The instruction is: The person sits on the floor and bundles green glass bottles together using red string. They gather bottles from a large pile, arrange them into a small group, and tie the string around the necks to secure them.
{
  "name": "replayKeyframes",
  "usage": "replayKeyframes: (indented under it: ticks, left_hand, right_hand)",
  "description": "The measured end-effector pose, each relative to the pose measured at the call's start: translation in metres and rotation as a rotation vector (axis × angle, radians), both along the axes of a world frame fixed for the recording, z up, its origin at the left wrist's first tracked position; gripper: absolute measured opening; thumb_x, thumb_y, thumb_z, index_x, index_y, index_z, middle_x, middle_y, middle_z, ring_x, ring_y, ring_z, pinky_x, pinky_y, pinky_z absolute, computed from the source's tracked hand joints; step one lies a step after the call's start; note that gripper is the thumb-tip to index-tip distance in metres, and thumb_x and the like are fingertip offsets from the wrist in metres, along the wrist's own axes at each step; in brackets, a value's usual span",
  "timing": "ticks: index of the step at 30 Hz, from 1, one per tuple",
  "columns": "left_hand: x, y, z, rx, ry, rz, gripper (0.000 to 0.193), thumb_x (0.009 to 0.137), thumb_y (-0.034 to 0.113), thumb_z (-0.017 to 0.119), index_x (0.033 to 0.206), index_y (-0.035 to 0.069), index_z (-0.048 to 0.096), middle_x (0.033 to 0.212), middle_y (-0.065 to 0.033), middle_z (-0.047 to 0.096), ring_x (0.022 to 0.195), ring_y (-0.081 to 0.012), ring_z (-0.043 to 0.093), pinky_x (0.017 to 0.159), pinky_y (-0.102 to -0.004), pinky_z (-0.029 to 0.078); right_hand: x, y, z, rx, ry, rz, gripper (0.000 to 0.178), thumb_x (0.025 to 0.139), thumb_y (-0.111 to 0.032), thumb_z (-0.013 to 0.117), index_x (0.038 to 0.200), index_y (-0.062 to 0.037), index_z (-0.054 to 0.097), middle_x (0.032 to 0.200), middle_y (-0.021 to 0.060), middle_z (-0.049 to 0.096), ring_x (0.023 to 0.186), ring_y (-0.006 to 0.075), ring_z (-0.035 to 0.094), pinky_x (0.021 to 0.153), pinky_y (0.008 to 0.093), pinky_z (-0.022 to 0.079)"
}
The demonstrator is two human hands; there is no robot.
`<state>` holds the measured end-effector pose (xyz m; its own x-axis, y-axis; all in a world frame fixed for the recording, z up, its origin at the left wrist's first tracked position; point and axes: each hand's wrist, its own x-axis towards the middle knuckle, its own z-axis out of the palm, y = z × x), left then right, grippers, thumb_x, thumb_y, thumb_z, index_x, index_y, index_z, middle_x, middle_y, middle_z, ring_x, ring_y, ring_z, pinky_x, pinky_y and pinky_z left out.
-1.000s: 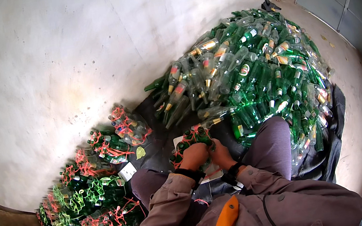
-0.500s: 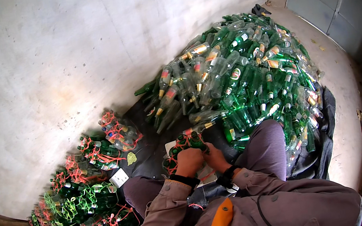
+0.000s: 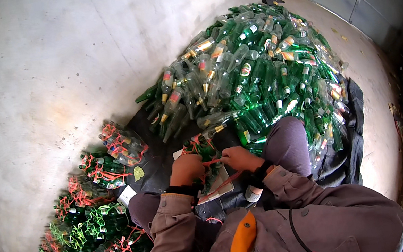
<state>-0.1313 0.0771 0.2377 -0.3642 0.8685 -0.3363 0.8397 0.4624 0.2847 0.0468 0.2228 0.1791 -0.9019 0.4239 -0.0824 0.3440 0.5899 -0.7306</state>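
A red plastic strap [image 3: 212, 162] runs taut between my two hands in front of a small cluster of green bottles [image 3: 207, 151]. My left hand [image 3: 187, 170] is closed on one end, at the left side of the cluster. Just right of the bottles, my right hand [image 3: 241, 158] pinches the strap's other stretch. More red strap crosses the bottle necks, and a loose length trails below my right hand. The bottles stand upright on a pale flat board [image 3: 220, 190] between my knees. My left hand hides part of the cluster.
A large heap of loose green and clear bottles [image 3: 256, 76] lies ahead and right on a black sheet [image 3: 352, 119]. Bundles tied with red and green straps [image 3: 89, 226] stand at left along the pale wall [image 3: 47, 71]. One bottle [image 3: 253, 192] lies near my right forearm.
My hands have moved apart from close together over the bottle necks, drawing the red strap tight between them. The whole view has shifted slightly.
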Motion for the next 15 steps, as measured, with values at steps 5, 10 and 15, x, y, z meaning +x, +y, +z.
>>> replayKeyframes:
  ticks: [5, 10, 15]
  left_hand:
    - [-0.019, -0.007, -0.015, 0.087, -0.105, -0.035, 0.020, 0.072, 0.022, 0.068, 0.087, 0.009, 0.072, 0.087, -0.0162, 0.070, 0.086, -0.0374, 0.067, 0.074, -0.0481, 0.053]
    - [-0.027, -0.011, -0.023, 0.216, 0.051, -0.007, 0.013, 0.077, 0.020, 0.068, 0.083, 0.009, 0.072, 0.090, -0.0135, 0.067, 0.090, -0.0366, 0.065, 0.076, -0.0472, 0.052]
    - [-0.024, -0.008, -0.009, 0.349, 0.145, 0.005, 0.009, 0.081, 0.018, 0.068, 0.084, 0.009, 0.069, 0.089, -0.0096, 0.062, 0.094, -0.0339, 0.060, 0.081, -0.0455, 0.049]
  right_hand:
    - [0.002, 0.003, 0.030, 0.028, 0.004, 0.024, 0.026, 0.092, -0.026, 0.060, 0.089, -0.0014, 0.066, 0.087, 0.0225, 0.066, 0.087, 0.0450, 0.062, 0.075, 0.0522, 0.049]
    - [-0.002, -0.018, -0.028, -0.052, 0.011, -0.009, 0.027, 0.094, -0.027, 0.057, 0.093, -0.0014, 0.064, 0.089, 0.0236, 0.065, 0.087, 0.0449, 0.062, 0.075, 0.0516, 0.049]
    - [-0.012, -0.032, -0.030, -0.210, 0.095, -0.057, 0.026, 0.096, -0.026, 0.055, 0.097, -0.0014, 0.064, 0.092, 0.0240, 0.066, 0.089, 0.0450, 0.063, 0.076, 0.0502, 0.050]
